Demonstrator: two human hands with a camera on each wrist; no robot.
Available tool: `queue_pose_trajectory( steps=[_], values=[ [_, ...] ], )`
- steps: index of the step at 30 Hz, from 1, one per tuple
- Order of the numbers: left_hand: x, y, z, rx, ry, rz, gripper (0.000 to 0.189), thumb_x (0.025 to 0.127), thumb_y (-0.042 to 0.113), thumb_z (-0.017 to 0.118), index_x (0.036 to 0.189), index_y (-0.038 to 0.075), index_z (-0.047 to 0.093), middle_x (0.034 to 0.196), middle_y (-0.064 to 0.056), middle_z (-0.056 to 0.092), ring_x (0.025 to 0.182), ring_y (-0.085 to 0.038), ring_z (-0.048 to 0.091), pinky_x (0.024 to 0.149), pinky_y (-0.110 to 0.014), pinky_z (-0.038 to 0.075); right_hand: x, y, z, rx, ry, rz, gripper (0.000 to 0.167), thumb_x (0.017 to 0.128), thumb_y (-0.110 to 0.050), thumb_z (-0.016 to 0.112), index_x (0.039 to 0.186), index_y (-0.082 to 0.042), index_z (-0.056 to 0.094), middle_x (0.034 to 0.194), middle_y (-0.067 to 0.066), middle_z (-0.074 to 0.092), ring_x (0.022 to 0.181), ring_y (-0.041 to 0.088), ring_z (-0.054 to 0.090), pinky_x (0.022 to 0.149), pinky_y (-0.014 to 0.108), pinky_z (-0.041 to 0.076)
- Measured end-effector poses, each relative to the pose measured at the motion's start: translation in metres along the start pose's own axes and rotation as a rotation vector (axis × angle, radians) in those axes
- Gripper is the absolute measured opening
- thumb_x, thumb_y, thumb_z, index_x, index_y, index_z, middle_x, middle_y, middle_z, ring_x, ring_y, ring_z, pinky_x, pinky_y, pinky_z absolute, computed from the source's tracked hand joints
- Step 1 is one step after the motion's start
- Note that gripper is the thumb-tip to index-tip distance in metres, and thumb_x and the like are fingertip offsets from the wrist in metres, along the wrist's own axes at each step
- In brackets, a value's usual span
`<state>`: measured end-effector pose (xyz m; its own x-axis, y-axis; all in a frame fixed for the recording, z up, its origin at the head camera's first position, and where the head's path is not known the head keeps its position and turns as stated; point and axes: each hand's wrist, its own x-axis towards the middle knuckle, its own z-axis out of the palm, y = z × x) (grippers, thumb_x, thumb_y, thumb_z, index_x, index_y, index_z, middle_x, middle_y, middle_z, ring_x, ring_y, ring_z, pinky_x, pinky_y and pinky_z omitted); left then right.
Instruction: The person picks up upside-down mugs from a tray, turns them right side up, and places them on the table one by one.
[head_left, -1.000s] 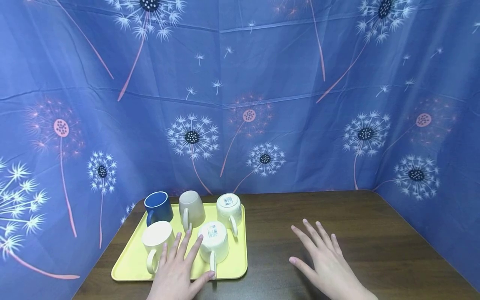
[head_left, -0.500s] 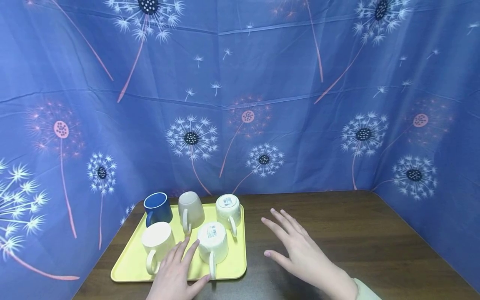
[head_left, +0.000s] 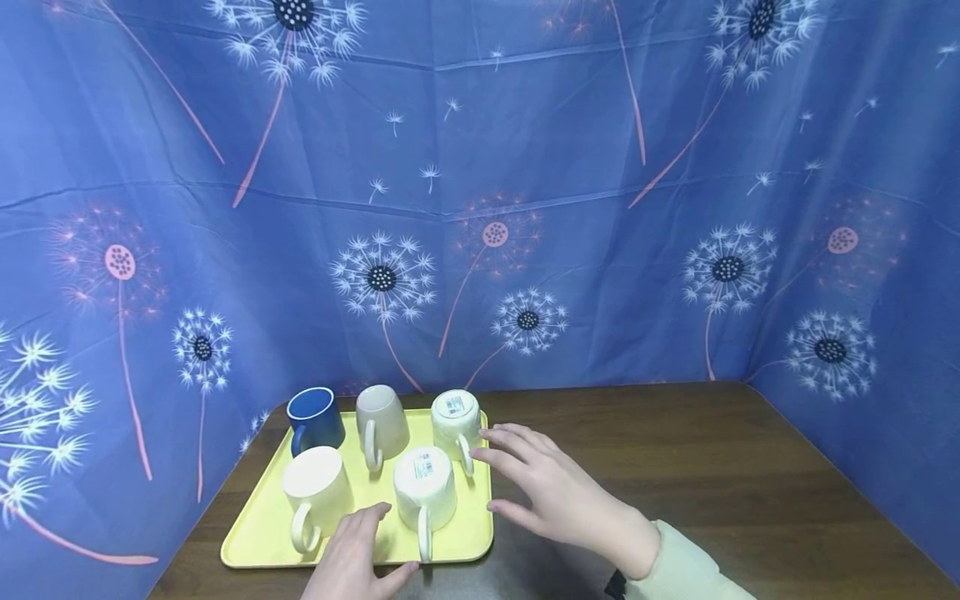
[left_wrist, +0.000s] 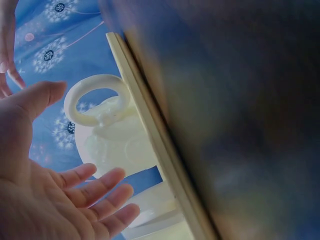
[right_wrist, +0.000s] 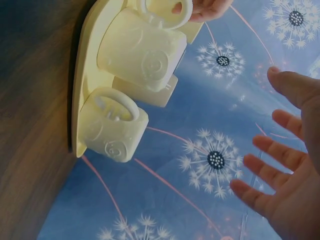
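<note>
My left hand [head_left: 351,557] hovers at the front edge of the yellow tray [head_left: 255,533], fingers loosely bent, between a cream mug [head_left: 318,483] and an upside-down white mug [head_left: 426,492] with a label on its base. Both mugs have their handles toward me. At the tray's right edge my right hand [head_left: 543,483] reaches in with fingers spread, fingertips close to the handle of a smaller upside-down white mug [head_left: 456,423]. Neither hand holds anything. In the right wrist view the palm [right_wrist: 295,190] is apart from the two white mugs.
Toward the back of the tray stand a blue mug [head_left: 317,421] and a grey mug [head_left: 382,425]. The tray rests on the left part of a dark wooden table [head_left: 720,475]. A blue dandelion-print cloth [head_left: 600,250] hangs behind and at both sides.
My right hand has moved left, from over the bare table to the tray's right edge. The left hand has drawn slightly back and its fingers have bent a little. The mugs stay put.
</note>
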<state>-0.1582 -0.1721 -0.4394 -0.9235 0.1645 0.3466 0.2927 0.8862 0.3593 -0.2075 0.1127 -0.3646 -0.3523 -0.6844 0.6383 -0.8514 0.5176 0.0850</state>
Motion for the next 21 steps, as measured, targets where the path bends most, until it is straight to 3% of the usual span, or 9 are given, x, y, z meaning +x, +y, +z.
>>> queue_pose_trajectory(
  steps=[3,7,15,21],
  values=[
    [0.001,-0.002,0.001,-0.071,-0.057,0.010,0.070,0.065,0.046,0.081,0.114,0.004,0.056,0.106,-0.006,0.061,0.095,-0.023,0.055,0.076,-0.038,0.048,0.007,0.001,0.004,0.023,0.013,-0.058,0.060,0.075,-0.032,0.077,0.128,-0.018,0.054,0.133,0.003,0.052,0.123,0.025,0.048,0.098,0.044,0.043],
    [0.003,-0.008,0.004,-0.162,-0.101,0.074,0.060,0.069,0.040,0.081,0.111,0.004,0.058,0.103,-0.003,0.061,0.093,-0.024,0.056,0.076,-0.035,0.048,0.014,0.001,0.009,0.042,0.011,-0.108,0.058,0.075,-0.031,0.078,0.126,-0.018,0.055,0.132,0.003,0.054,0.122,0.024,0.049,0.100,0.043,0.042],
    [0.009,-0.016,0.006,-0.330,-0.202,0.139,0.043,0.073,0.032,0.079,0.104,0.008,0.061,0.097,0.003,0.063,0.088,-0.018,0.059,0.074,-0.031,0.050,0.022,0.004,0.020,0.064,0.023,-0.175,0.050,0.076,-0.029,0.078,0.120,-0.017,0.058,0.122,-0.001,0.057,0.114,0.016,0.052,0.098,0.033,0.043],
    [0.016,-0.018,0.010,-0.521,-0.305,0.091,0.028,0.077,0.022,0.077,0.097,0.008,0.062,0.092,-0.002,0.065,0.084,-0.012,0.060,0.068,-0.026,0.051,0.025,0.003,0.029,0.065,0.027,-0.201,0.048,0.074,-0.029,0.079,0.116,-0.016,0.060,0.116,-0.001,0.061,0.111,0.013,0.054,0.097,0.030,0.044]
  ],
)
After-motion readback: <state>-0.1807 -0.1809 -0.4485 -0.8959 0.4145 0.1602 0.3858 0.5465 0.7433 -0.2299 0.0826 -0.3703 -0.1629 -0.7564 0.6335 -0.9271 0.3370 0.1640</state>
